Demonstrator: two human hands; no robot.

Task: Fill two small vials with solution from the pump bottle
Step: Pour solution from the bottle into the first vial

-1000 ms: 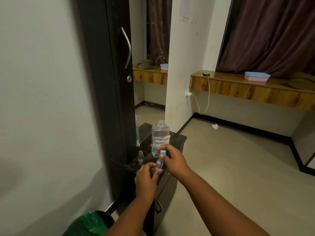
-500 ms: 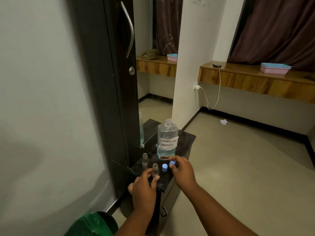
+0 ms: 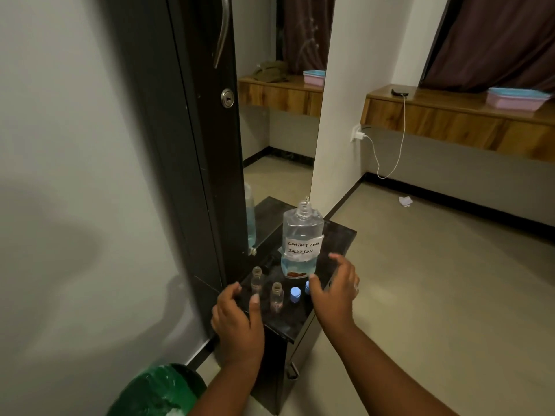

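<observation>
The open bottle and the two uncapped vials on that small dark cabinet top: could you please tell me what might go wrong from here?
1. The solution bottle stands uncapped near the cabinet top's edge; the right hand reaching beside it might knock it over and spill.
2. The two vials are narrow, open and close together; the left hand could topple one.
3. The blue caps lie loose by the right hand and might get swept off.

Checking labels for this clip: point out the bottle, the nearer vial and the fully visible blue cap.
bottle point(image 3: 301, 232), head view, clear upper body.
nearer vial point(image 3: 277, 297), head view, glass body.
blue cap point(image 3: 295, 294), head view, cap top.
</observation>
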